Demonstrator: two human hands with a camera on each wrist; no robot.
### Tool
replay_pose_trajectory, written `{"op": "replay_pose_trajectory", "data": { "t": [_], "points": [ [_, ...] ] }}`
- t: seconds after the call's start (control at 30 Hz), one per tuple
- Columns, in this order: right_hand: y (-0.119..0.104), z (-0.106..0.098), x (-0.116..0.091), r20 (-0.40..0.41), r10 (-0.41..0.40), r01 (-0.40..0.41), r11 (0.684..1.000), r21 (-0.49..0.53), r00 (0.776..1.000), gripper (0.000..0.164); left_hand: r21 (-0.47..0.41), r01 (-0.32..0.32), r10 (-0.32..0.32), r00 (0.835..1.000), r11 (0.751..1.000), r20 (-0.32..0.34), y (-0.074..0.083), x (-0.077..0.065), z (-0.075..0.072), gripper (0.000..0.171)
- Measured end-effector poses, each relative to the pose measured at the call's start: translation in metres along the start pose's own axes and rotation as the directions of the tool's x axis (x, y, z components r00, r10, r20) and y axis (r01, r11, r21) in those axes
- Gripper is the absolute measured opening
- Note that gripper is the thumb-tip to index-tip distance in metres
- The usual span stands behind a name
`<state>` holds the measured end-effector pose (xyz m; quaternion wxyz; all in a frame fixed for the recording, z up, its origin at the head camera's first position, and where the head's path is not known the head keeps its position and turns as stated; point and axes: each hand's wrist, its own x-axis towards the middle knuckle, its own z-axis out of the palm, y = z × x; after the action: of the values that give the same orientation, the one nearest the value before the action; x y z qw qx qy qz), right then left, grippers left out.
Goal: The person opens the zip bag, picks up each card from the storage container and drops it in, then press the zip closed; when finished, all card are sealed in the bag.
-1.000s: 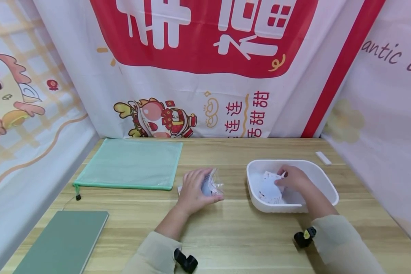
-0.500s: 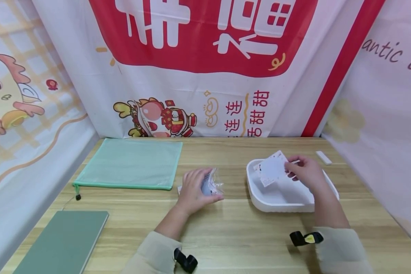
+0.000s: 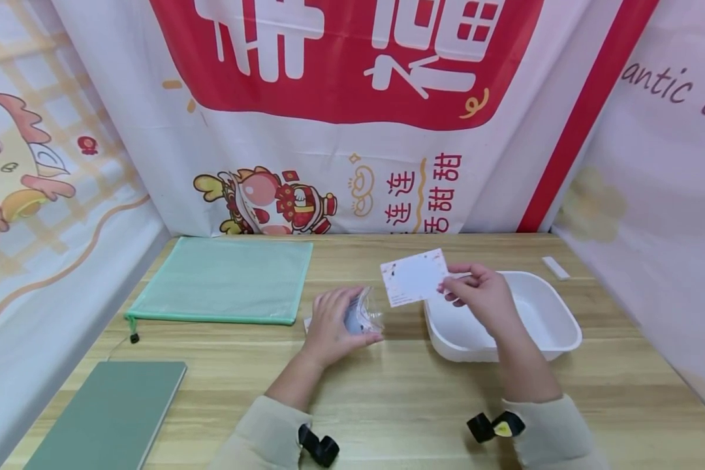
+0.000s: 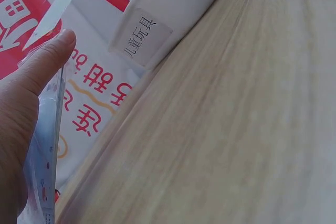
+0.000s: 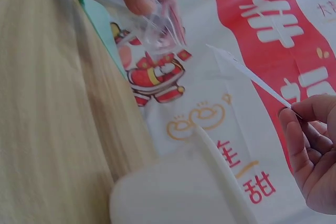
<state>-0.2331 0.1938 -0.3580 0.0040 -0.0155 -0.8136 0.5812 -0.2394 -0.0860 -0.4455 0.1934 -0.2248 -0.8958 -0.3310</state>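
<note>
My right hand [image 3: 484, 297] pinches a white card [image 3: 414, 277] with a small printed border by its right edge. The card is held up between the white tub and my left hand, overlapping the tub's left rim in the head view. My left hand [image 3: 331, 329] grips a clear plastic sleeve [image 3: 370, 316] with printed cards in it, thumb on the near side, the mouth facing right. In the left wrist view the sleeve [image 4: 44, 150] stands on edge behind the thumb. Part of the sleeve is hidden by my left hand.
The white tub [image 3: 543, 313] stands at the right, with a paper label [image 4: 149, 35] on its side. A green mesh pouch [image 3: 223, 281] lies at the back left, a green notebook [image 3: 108, 414] at the front left. A small white bar [image 3: 555, 268] lies behind the tub.
My right hand has lifted the card out of the tub and carried it left, towards the sleeve. My left hand has stayed in place with the sleeve.
</note>
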Motion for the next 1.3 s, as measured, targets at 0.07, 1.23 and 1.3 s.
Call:
{"op": "replay_pose_trajectory", "data": {
  "t": [0.07, 1.23, 1.3],
  "points": [
    [-0.001, 0.006, -0.002, 0.012, 0.004, -0.003, 1.0, -0.022, 1.0, 0.038, 0.006, -0.002, 0.002, 1.0, 1.0, -0.003, 0.0, 0.0, 0.0, 0.092],
    [0.012, 0.066, -0.008, 0.077, -0.04, 0.036, 0.998, 0.052, 0.996, 0.029, 0.012, 0.007, -0.008, 1.0, 1.0, 0.023, 0.001, -0.001, 0.0, 0.091],
    [0.013, 0.066, -0.008, 0.119, -0.066, 0.063, 0.998, 0.026, 0.991, 0.03, 0.011, 0.004, -0.004, 1.0, 1.0, 0.018, 0.001, -0.001, -0.001, 0.09]
  ]
}}
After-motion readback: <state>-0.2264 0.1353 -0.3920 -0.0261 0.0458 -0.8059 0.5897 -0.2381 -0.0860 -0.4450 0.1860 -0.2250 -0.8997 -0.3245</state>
